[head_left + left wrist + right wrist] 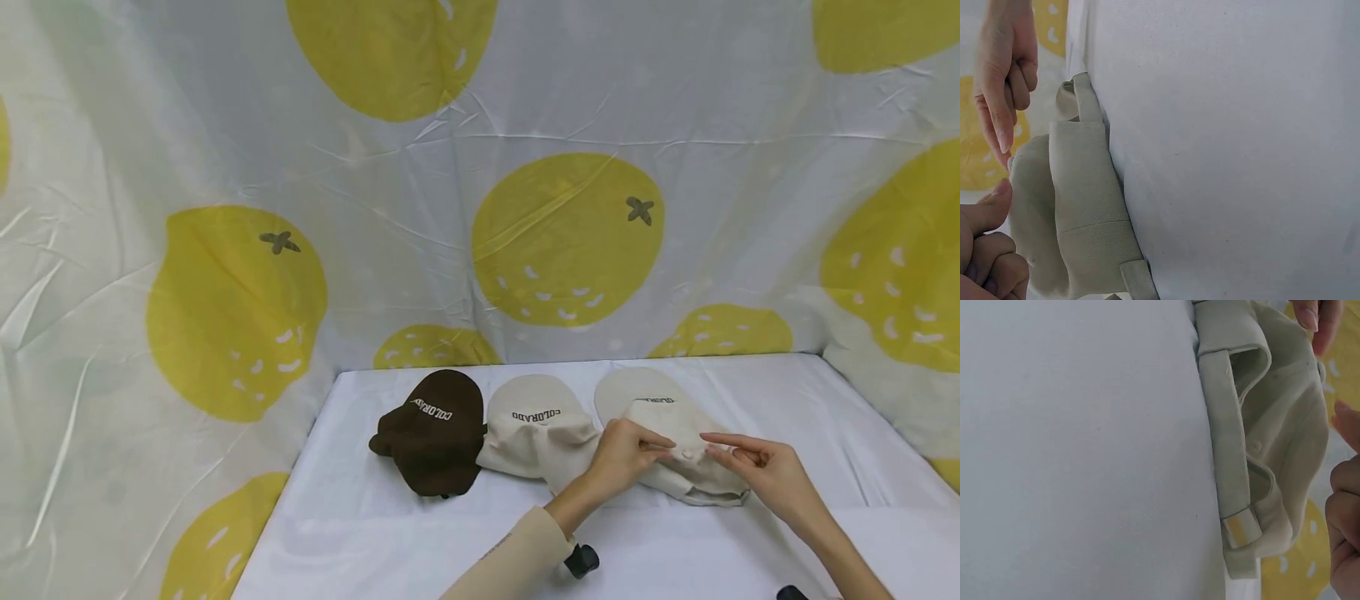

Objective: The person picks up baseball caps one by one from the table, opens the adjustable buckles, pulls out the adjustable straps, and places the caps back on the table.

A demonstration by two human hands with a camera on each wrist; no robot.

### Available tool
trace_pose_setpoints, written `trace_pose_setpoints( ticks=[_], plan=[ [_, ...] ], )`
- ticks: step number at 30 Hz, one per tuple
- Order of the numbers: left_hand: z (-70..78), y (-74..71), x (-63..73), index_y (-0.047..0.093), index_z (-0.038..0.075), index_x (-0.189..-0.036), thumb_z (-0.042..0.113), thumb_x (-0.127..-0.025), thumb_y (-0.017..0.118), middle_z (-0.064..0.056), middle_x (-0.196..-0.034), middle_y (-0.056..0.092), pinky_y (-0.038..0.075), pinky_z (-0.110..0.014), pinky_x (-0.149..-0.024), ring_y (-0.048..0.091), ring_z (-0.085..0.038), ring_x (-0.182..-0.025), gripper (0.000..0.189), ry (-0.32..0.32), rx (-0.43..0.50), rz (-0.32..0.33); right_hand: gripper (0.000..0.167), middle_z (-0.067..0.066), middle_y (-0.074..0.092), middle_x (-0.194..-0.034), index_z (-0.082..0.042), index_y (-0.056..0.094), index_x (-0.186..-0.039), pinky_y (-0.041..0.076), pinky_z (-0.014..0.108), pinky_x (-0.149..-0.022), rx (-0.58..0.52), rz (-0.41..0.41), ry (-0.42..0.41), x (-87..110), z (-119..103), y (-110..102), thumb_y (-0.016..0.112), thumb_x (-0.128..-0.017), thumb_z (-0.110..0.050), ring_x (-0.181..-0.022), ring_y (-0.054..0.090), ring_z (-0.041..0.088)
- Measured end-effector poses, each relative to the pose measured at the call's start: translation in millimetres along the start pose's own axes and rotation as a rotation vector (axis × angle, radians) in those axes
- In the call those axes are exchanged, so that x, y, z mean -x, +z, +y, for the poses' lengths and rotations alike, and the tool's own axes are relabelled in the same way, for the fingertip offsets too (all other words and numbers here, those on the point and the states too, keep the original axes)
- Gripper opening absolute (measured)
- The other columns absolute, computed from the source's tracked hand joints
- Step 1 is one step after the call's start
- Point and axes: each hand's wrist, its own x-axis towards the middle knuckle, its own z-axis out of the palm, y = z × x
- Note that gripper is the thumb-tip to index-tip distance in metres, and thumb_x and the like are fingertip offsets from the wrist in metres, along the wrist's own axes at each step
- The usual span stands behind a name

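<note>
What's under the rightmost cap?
White cloth: it shows along the near edge of the cap. The patch directly beneath is covered in all three views, so can't tell whether anything else is there.

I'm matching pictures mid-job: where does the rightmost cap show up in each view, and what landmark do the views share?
Head: the rightmost cap is right of centre, in the lower half.
Left wrist: the same cap is left of centre, running down to the bottom edge.
Right wrist: the cap is right of centre, running down from the top edge.
Shared landmark: the lemon-print cloth, seen beyond the cap in all three.
</note>
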Motion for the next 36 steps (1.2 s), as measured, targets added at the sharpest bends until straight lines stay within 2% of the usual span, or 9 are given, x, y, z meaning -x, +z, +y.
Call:
trace_pose_setpoints(
  ticks=[5, 16, 20, 23, 26, 29, 34, 36],
  plan=[
    [-2.6, 2.9, 0.2, 0.085, 0.017, -0.097, 0.019, -0.084, 0.086, 0.006, -0.093, 0.081, 0.045, 0.0, -0.078, 0.071, 0.007, -0.092, 0.013, -0.017, -0.031, 0.013, 0.031, -0.013, 0.031, -0.057, -0.004, 0.074, -0.124, 0.032, 0.028, -0.041, -0.027, -0.028, -0.028, 1.2, 7, 2, 0.072, -0.099, -0.021, -0.05, 0.026, -0.003],
    [-3.9, 5.1, -1.5, 0.086, 0.016, -0.091, 0.019, -0.084, 0.086, 0.006, -0.088, 0.081, 0.045, -0.001, -0.08, 0.073, 0.004, -0.09, 0.007, -0.01, -0.039, 0.033, 0.016, -0.008, 0.034, -0.055, -0.002, 0.079, -0.107, 0.032, 0.03, -0.045, -0.059, -0.014, -0.092, -1.6, 19, 6, 0.075, -0.096, -0.012, -0.052, 0.032, 0.002],
    [-3.5, 5.2, -1.4, 0.086, 0.015, -0.089, 0.018, -0.084, 0.086, 0.005, -0.086, 0.081, 0.045, 0.0, -0.079, 0.072, 0.005, -0.088, 0.006, -0.02, -0.008, 0.039, 0.012, -0.009, 0.058, -0.059, 0.001, 0.08, -0.103, 0.034, 0.029, -0.047, -0.067, 0.003, -0.129, -2.5, 21, 6, 0.074, -0.095, -0.007, -0.055, 0.035, -0.001],
    [-2.4, 4.4, -2.1, 0.086, 0.014, -0.089, 0.017, -0.084, 0.085, 0.003, -0.086, 0.081, 0.044, 0.0, -0.076, 0.072, 0.006, -0.087, 0.005, -0.026, 0.022, 0.041, 0.012, -0.005, 0.077, -0.076, 0.003, 0.079, -0.103, 0.037, 0.029, -0.049, -0.08, 0.007, -0.149, -2.2, 19, 5, 0.072, -0.096, -0.004, -0.058, 0.04, -0.002],
    [0.0, 2.3, -3.5, 0.085, 0.012, -0.089, 0.015, -0.085, 0.085, 0.001, -0.087, 0.081, 0.045, 0.0, -0.071, 0.072, 0.006, -0.085, 0.006, -0.011, 0.053, 0.042, 0.014, -0.007, 0.08, -0.085, 0.004, 0.079, -0.105, 0.038, 0.028, -0.05, -0.085, 0.011, -0.15, -1.1, 16, 1, 0.071, -0.097, -0.004, -0.06, 0.043, -0.001],
    [2.9, -0.3, -4.8, 0.085, 0.008, -0.09, 0.012, -0.085, 0.083, -0.002, -0.088, 0.081, 0.047, -0.001, -0.068, 0.072, 0.006, -0.083, 0.006, 0.007, 0.125, 0.034, 0.016, -0.011, 0.081, -0.089, 0.003, 0.078, -0.108, 0.038, 0.027, -0.052, -0.088, 0.009, -0.128, 0.3, 9, -5, 0.07, -0.098, -0.007, -0.063, 0.046, 0.001],
    [9.9, -4.9, -4.5, 0.083, 0.001, -0.093, 0.004, -0.087, 0.08, -0.008, -0.091, 0.081, 0.053, -0.007, -0.069, 0.071, 0.007, -0.084, 0.007, -0.03, 0.334, -0.005, 0.019, -0.016, 0.08, -0.094, 0.001, 0.078, -0.111, 0.042, 0.019, -0.062, -0.073, 0.014, -0.092, 3.5, -2, -18, 0.068, -0.101, -0.01, -0.074, 0.054, 0.0],
    [13.6, -7.2, -3.8, 0.083, 0.0, -0.093, 0.002, -0.088, 0.079, -0.01, -0.092, 0.081, 0.054, -0.008, -0.07, 0.071, 0.007, -0.084, 0.007, -0.038, 0.381, -0.008, 0.019, -0.018, 0.08, -0.096, 0.0, 0.078, -0.112, 0.044, 0.016, -0.066, -0.06, 0.021, -0.082, 5.3, -6, -22, 0.067, -0.101, -0.012, -0.078, 0.056, -0.003]
  ],
)
